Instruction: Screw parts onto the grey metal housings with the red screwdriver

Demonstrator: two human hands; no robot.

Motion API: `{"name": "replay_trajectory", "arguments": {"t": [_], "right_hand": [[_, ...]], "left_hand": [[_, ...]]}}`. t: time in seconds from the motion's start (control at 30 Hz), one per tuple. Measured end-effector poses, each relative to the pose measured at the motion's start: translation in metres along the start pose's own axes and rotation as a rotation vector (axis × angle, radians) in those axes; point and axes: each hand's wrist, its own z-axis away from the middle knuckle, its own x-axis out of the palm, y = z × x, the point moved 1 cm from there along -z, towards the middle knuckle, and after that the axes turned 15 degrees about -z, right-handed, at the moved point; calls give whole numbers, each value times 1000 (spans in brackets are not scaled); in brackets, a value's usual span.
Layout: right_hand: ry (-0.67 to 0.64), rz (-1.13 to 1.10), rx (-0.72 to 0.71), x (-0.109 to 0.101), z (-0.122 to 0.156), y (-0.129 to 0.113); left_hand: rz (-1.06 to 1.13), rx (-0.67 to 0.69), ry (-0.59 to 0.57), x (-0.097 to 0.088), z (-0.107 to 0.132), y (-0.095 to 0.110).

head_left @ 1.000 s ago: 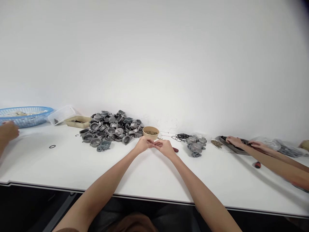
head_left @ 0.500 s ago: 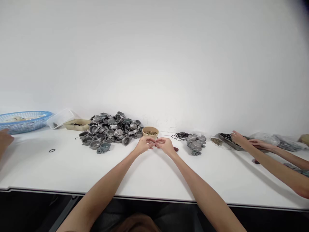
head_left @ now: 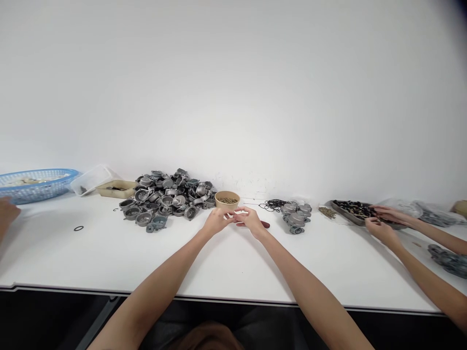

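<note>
Well left of the tan bowl (head_left: 225,206) sits a blue basket (head_left: 47,194), and nearer to it spreads a heap of grey metal housings (head_left: 171,198). The person's left hand (head_left: 218,220) is just in front of the bowl, fingers loosely bent, tips all but meeting those of the right hand (head_left: 251,221), half curled too; whether they pinch something small, I can't tell. Partly covered by the right hand, near the bowl's right front, lies a red handle (head_left: 265,224), long axis running sideways, rounded end pointing right. Farther right of the bowl are black rings (head_left: 275,205).
</note>
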Motion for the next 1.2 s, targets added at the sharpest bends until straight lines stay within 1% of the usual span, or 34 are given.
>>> {"name": "replay_trajectory", "arguments": {"t": [0.1, 0.17, 0.27, 0.33, 0.47, 0.6, 0.8, 0.9, 1.2], "right_hand": [[-16, -88, 95, 0, 3, -2], [-51, -164, 157, 2, 5, -4], [-91, -248, 209, 4, 6, -5], [-86, -271, 224, 4, 6, -4], [-45, -276, 207, 2, 4, -3], [-10, -277, 182, -1, 1, 0], [-56, -248, 185, -1, 2, 1], [-73, -225, 193, 0, 4, 0], [0, -228, 149, -1, 1, 2]], "left_hand": [[-21, -26, -7, -2, 1, 4], [-26, -44, -5, -3, 0, 5], [-25, -48, -5, -3, 0, 6], [-26, -42, -4, -3, 0, 5], [-21, -26, 2, -3, 0, 4], [5, 18, -17, -4, 0, 3], [-38, 35, -5, -7, 0, 2], [-57, 42, -19, -7, -1, 2], [-82, 50, -32, -5, 0, 4]]}}
